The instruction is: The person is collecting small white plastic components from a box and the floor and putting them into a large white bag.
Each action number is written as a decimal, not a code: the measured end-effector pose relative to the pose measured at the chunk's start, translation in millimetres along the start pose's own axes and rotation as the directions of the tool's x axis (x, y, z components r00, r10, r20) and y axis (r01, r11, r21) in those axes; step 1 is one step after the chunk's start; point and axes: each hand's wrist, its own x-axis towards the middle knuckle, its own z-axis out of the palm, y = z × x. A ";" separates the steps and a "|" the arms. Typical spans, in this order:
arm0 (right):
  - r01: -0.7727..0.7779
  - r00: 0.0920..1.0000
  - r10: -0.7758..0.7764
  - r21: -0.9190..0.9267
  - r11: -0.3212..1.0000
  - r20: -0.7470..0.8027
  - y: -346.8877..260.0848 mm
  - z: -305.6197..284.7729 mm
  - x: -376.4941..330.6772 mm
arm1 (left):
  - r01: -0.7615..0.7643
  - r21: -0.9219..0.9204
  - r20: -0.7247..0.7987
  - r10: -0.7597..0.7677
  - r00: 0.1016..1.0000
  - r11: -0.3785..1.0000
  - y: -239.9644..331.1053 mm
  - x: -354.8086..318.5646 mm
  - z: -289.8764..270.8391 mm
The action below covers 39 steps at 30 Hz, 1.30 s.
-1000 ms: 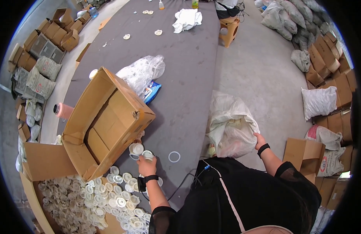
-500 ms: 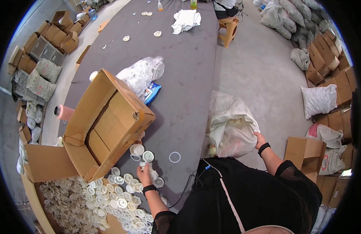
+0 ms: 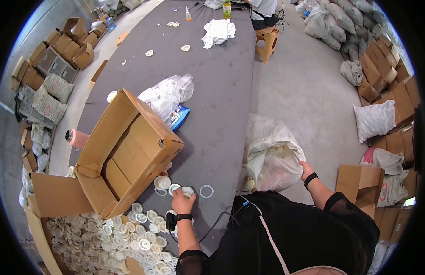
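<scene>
Head view: the left hand (image 3: pixel 181 204) has its fingers curled around a small stack of white lids (image 3: pixel 188 191) just above the grey table (image 3: pixel 217 114) or on it; I cannot tell which. The right hand (image 3: pixel 307 172) grips the rim of a white sack (image 3: pixel 269 127) beside the table edge, its mouth spread. A good hold here would keep thumb and fingertips on the lids' rims, squared so none slides out, without brushing the loose white ring (image 3: pixel 206 191) just to the right. The right hand does best keeping that rim taut and wide. The pile of lids (image 3: pixel 143 244) lies below the tipped cardboard box (image 3: pixel 130 151). Compared with half a second ago, the left hand is farther right, nearer the ring, with the lids showing clearly between thumb and fingers; the right hand's grip on the sack is unchanged.
</scene>
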 end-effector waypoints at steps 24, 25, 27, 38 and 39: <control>0.018 0.999 -0.019 -0.020 1.000 -0.047 -1.5 3.6 -0.1 | 0.224 -0.915 0.289 -0.160 0.944 -0.336 -75.9 -39.4 24.4; 0.020 0.998 -0.021 -0.019 1.000 -0.051 -1.0 2.5 0.7 | 0.243 -0.909 0.316 -0.182 0.931 -0.338 -71.7 -39.9 21.6; 0.009 0.997 -0.012 -0.034 0.999 -0.080 0.0 1.2 1.6 | 0.303 -0.926 0.338 -0.134 0.932 -0.226 -58.8 -35.7 9.8; -0.007 0.999 0.006 -0.007 1.000 -0.039 0.9 1.5 -4.5 | -0.091 -0.297 0.222 0.161 0.962 0.950 1.7 -12.5 -31.9; 0.004 1.000 -0.005 -0.016 1.000 -0.023 1.3 0.4 -3.9 | -0.138 -0.256 0.156 0.181 0.971 0.957 6.7 -11.1 -31.1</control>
